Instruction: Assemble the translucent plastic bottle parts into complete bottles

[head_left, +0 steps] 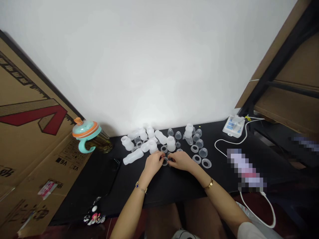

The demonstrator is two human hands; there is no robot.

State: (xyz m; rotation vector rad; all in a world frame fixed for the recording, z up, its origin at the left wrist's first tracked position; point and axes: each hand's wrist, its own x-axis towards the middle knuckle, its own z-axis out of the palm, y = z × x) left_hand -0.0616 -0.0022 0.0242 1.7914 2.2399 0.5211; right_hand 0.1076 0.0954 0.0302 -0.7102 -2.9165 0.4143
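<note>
My left hand (155, 163) and my right hand (181, 160) are close together over the black table, fingers bent inward. A translucent ring (164, 161) lies between them; the left fingertips touch its edge and the right fingertips are at its other side. Small clear parts partly show between the hands. Behind them stands a white bottle (171, 143). More white bottles lie or stand to the left, one on its side (133, 156). Right of my hands are clear domes (203, 152) and several loose rings (206, 163). Another white bottle (189, 130) stands farther back.
A pitcher (103, 141) with a turquoise lid stands at the left beside a large cardboard box (32, 132). At the right are a white plastic case (233, 126), a white cable (246, 132) and a pixelated object (245, 168). A white wall (159, 66) rises behind the table.
</note>
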